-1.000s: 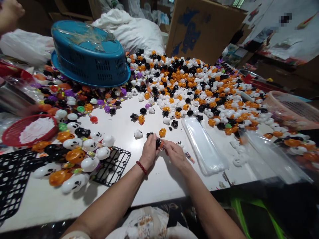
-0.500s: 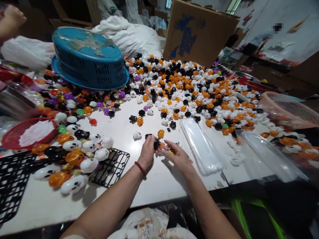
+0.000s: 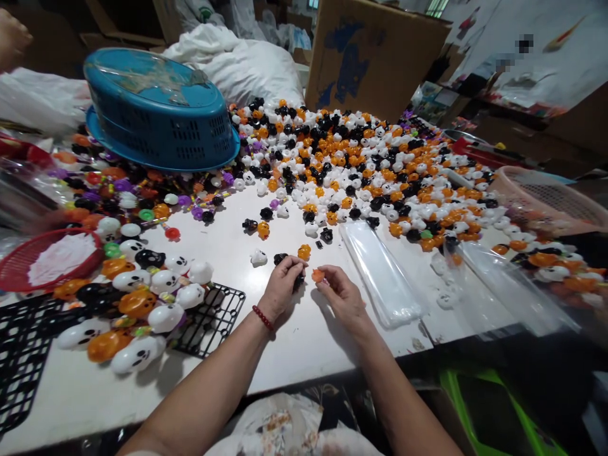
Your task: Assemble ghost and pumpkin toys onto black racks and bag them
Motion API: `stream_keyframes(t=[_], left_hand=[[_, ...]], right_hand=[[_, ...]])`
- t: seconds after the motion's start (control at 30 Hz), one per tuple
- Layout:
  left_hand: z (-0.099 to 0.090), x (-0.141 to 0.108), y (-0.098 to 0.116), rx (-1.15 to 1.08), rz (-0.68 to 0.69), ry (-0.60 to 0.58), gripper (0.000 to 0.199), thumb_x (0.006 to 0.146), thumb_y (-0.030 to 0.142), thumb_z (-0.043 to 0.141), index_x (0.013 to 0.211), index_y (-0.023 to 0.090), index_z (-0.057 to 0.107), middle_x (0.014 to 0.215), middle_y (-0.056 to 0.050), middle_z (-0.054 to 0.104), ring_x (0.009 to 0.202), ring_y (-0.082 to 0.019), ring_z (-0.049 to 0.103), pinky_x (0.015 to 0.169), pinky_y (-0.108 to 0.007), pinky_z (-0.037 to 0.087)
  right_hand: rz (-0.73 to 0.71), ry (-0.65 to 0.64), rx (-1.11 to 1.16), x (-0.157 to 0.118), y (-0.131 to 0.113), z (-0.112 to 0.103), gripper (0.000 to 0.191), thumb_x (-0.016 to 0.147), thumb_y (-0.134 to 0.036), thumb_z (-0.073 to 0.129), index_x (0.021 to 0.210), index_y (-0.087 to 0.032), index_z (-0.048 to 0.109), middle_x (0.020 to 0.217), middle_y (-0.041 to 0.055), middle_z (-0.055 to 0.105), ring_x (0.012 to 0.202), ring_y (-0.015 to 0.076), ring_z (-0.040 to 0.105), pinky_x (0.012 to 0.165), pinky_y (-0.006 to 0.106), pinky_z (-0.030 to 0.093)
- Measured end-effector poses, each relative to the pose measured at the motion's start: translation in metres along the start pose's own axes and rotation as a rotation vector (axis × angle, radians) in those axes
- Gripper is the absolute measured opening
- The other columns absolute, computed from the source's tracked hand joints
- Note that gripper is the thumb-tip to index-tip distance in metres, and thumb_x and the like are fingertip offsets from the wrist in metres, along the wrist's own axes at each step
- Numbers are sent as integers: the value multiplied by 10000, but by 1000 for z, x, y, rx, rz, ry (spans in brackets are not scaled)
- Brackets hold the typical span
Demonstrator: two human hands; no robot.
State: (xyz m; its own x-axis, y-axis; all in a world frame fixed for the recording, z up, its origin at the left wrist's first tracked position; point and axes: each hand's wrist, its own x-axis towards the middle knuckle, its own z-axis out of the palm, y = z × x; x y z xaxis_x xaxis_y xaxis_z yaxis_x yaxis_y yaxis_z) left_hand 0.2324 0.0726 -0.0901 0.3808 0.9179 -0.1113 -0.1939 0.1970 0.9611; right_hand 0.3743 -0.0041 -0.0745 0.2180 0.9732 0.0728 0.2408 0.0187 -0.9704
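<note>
My left hand (image 3: 281,288), with a red bead bracelet (image 3: 263,318) at the wrist, is closed around a small black plastic figure (image 3: 299,281), mostly covered by the fingers. To its right, my right hand (image 3: 342,297) pinches a small orange piece (image 3: 318,275) between thumb and fingertips; its exact kind is unclear. A gap separates the two hands. Just beyond them on the white table lie an orange pumpkin piece (image 3: 304,252), a white ghost piece (image 3: 259,256) and a black piece (image 3: 280,258).
A heap of white, orange and black pieces (image 3: 351,155) covers the far table. At left are an upturned blue basket (image 3: 161,136), a red basket (image 3: 95,265) with white slips and black grids (image 3: 228,316) under large figures. Clear plastic bags (image 3: 380,272) lie right.
My hands have drawn apart. The orange piece, earlier close to the black figure between both hands, is now apart from it in my right fingertips. The view has shifted slightly.
</note>
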Motion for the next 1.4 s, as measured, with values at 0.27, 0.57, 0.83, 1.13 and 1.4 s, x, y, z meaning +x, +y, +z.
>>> stream_keyframes(t=[0.27,0.57,0.83,1.13,1.4], left_hand=[[3,-8,8,332,299,-102,182,835,350,651,914,204,725,939,-55,716,881,-191,644,829,-317,497],[3,-6,4,415,237,-129,127,804,232,611,868,205,717,857,-31,716,806,-171,632,776,-295,485],[5,-11,7,264,100,-184,141,780,302,676,844,178,698,816,-18,682,761,-145,585,711,-257,459],[1,-4,-1,209,-80,-151,178,742,329,670,729,154,637,624,24,583,561,-89,472,542,-224,353],[6,-5,-1,-45,-263,-179,207,720,325,703,738,133,629,587,22,565,465,-46,417,451,-190,270]], right_hand=[[-251,-20,-355,-4,-3,-9,343,941,-206,482,1263,-268,584,1165,68,646,1065,219,613,947,394,498],[-293,-45,-462,-9,-2,-10,405,886,-136,472,1270,-243,544,1100,85,593,1021,229,585,902,399,501],[-261,-52,-653,-9,-9,-7,305,886,-216,563,1191,-235,558,1073,90,595,997,259,576,889,449,453],[-328,-105,-551,-4,-14,-14,238,932,-188,497,1142,-232,600,1029,74,615,915,197,616,821,342,517],[-342,-121,-539,0,-8,-15,201,902,-298,631,1081,-211,607,991,74,656,897,222,612,824,381,502]])
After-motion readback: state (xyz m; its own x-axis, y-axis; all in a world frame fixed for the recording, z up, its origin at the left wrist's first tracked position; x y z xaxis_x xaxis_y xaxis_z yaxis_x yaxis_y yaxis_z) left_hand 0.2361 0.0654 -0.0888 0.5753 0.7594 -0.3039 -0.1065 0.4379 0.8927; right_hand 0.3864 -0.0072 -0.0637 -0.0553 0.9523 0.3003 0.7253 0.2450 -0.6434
